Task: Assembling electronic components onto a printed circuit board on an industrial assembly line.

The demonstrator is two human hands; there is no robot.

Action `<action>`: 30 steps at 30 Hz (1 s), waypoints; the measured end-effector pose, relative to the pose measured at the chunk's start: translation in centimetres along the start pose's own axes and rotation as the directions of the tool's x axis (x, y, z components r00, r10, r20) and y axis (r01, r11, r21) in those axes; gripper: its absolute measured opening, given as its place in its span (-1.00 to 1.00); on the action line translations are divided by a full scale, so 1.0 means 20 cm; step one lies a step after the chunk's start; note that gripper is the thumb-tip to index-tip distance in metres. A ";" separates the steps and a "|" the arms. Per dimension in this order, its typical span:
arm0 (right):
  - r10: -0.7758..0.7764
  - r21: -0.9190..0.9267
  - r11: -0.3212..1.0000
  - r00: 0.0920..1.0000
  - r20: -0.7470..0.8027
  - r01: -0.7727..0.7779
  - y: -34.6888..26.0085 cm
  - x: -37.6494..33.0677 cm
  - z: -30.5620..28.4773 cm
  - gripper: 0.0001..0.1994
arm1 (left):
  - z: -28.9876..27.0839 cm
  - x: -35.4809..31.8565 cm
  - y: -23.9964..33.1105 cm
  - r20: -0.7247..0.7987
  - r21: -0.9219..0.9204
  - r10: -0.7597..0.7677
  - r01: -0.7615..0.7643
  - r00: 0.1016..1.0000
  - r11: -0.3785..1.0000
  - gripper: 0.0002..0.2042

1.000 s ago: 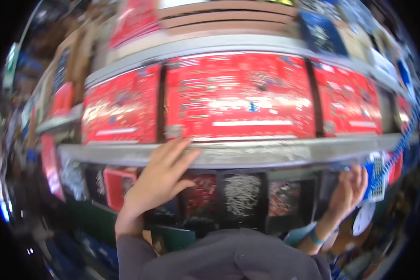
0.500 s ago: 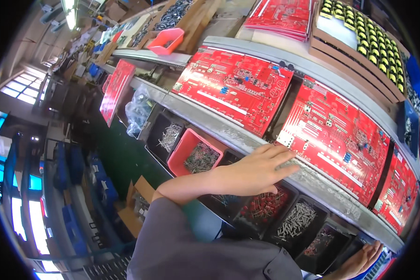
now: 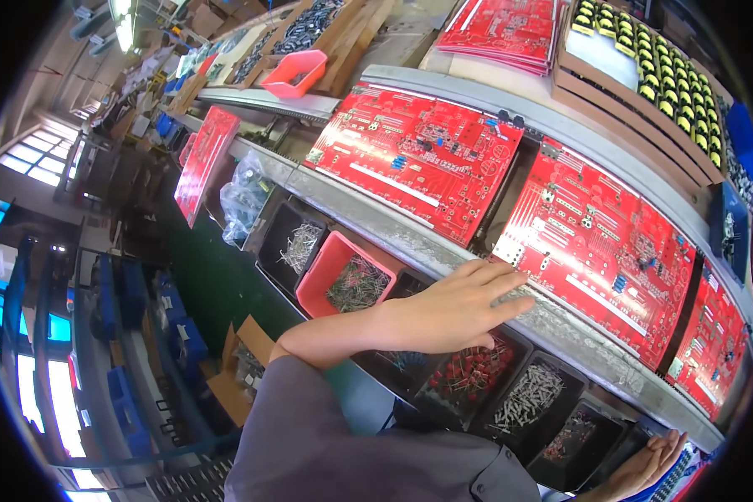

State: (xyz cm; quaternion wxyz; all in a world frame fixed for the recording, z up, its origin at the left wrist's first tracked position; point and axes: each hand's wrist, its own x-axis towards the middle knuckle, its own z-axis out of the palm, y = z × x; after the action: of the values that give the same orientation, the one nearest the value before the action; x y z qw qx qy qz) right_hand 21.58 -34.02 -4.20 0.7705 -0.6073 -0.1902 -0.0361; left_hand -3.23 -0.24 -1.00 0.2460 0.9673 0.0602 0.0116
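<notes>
My left hand (image 3: 456,308) lies across the grey metal rail (image 3: 410,253), fingers stretched and apart, holding nothing I can see. Its fingertips are by the lower left corner of a red circuit board (image 3: 598,243). Below the palm is a black bin of red components (image 3: 468,372). At the lower right, my right hand (image 3: 651,462) rests near the rail's end, beside a black bin of small parts (image 3: 573,443). Its fingers are extended, with no object visible in them. Another red circuit board (image 3: 418,159) sits on the line to the left, and a third (image 3: 711,343) to the right.
A pink bin (image 3: 309,280) of leaded parts and a black bin (image 3: 280,222) stand left of my forearm. Grey parts fill another bin (image 3: 531,397). Stacked red boards (image 3: 502,33) and a box of yellow-black components (image 3: 636,100) occupy the upper shelf. A clear plastic bag (image 3: 243,201) hangs leftward.
</notes>
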 end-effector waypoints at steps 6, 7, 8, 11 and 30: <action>0.098 -0.005 0.995 0.993 0.072 -0.098 0.19 0.05 -0.42 -0.43 | -0.03 0.00 0.02 0.031 -0.002 -0.035 0.035 0.999 0.999 -0.31; 0.099 -0.116 0.986 0.984 -0.147 -0.116 0.09 0.00 -0.20 -0.43 | -0.04 0.02 0.03 0.039 0.006 -0.030 0.030 0.999 1.000 -0.31; 0.083 -0.124 0.988 0.991 -0.104 -0.096 0.11 0.00 -0.25 -0.43 | -0.04 0.03 0.03 0.038 -0.004 -0.022 0.022 0.999 1.000 -0.31; 0.035 -0.052 0.998 0.999 -0.020 -0.036 0.08 0.00 -0.16 -0.45 | -0.05 0.03 0.04 0.081 0.013 -0.077 0.076 0.994 0.997 -0.31; 0.179 -0.113 0.974 0.970 -0.162 -0.198 0.02 -0.06 -0.01 -0.54 | -0.06 0.09 0.08 0.145 0.077 -0.093 0.083 0.985 0.994 -0.27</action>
State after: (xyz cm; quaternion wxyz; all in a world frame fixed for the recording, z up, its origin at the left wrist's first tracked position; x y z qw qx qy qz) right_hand 20.70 -34.30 -5.04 0.7421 -0.6663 -0.0698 -0.0207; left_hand -1.40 -0.77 0.79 0.2158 0.9700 0.0848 -0.0732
